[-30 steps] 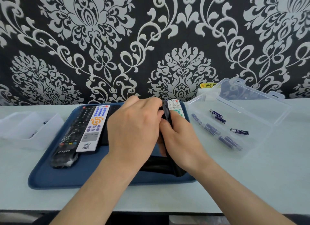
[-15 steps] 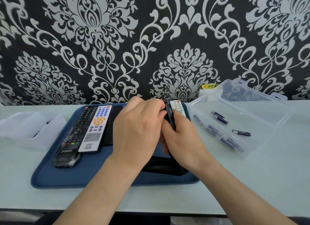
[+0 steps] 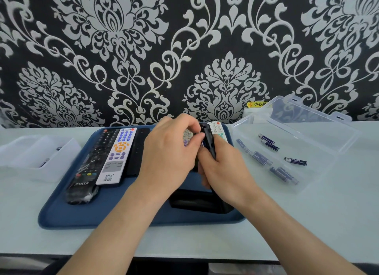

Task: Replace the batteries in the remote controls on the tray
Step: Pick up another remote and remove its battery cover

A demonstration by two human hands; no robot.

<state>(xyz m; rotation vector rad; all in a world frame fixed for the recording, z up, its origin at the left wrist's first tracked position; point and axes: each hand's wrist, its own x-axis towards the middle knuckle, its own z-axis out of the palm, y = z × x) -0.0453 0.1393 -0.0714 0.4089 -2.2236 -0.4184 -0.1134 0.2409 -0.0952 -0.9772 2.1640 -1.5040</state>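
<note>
Right hand (image 3: 223, 172) gripped slim black plastic remote (image 3: 210, 140) edge-up over blue rectangular tray (image 3: 82, 215); left hand (image 3: 170, 151) pinched its top end.

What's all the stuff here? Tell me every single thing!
table: one, pale, under everything
tray: one, blue, mid-table
wrapped remote: one, black, tray's left end
white remote: one, blue and orange buttons, beside it
plain remote: one, black, next along
far remote: one, white, tray's back right
grey-buttoned remote: one, half hidden, tray's back middle
black object: one, tray's near edge
clear box: one, open, right of tray
batteries: about seven, dark blue, in the box
white bin: one, left of tray
yellow label: one, on the wall
held remote: one, black, in both hands
left hand: one, fingers pinch the held remote
right hand: one, grips it lower down
</note>
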